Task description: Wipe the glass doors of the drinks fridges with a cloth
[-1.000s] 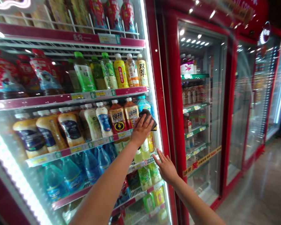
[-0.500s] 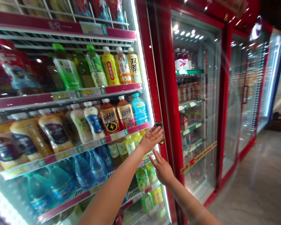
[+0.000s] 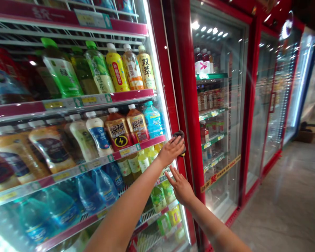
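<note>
Bottled drinks (image 3: 118, 131) on the left, behind the glass door (image 3: 160, 119). Left hand (image 3: 170, 151) reaches to the door's edge, fingers closed narrow over a dark cloth (image 3: 179, 134), which sits bunched against the glass beside the red frame (image 3: 172, 94); firm, flat pressure suits it there. Right hand (image 3: 181, 187) just below, fingers spread wide, holding nothing. Next cooler's glass door (image 3: 217, 45) further right.

The left hand (image 3: 170, 151) presses a dark cloth (image 3: 179, 137) against the red-framed glass fridge door (image 3: 170, 87), with the right hand (image 3: 181, 187) open just below.
</note>
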A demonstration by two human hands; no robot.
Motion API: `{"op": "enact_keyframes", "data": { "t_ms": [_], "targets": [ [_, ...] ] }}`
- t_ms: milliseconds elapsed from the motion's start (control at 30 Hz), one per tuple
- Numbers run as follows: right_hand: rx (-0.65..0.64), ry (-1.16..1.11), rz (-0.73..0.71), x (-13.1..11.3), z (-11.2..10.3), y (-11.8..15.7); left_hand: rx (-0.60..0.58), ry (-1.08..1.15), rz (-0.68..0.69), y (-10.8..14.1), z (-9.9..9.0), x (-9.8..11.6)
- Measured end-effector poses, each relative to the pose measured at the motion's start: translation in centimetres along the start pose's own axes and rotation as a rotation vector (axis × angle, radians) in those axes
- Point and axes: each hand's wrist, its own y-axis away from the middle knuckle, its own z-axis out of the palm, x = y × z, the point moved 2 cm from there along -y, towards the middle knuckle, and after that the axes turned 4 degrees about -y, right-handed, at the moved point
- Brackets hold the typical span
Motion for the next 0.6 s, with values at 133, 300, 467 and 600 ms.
{"op": "enact_keyframes", "data": {
  "t_ms": [133, 300, 467, 600],
  "targets": [
    [0.016, 0.012, -0.002, 0.0, 0.0, 0.1, 0.023, -0.060, -0.161, -0.4, -0.1, -0.4],
    [0.018, 0.049, -0.010, 0.3, -0.1, 0.2, 0.013, -0.039, -0.005, 2.2, 0.0, 1.1],
    [0.026, 0.073, -0.024, 0.2, -0.6, 0.4, -0.024, -0.083, -0.230, 5.0, -2.0, 0.8],
    [0.004, 0.075, -0.005, 0.0, -0.3, 0.5, -0.027, -0.158, -0.349, 8.6, -3.4, 2.5]
  ]
}}
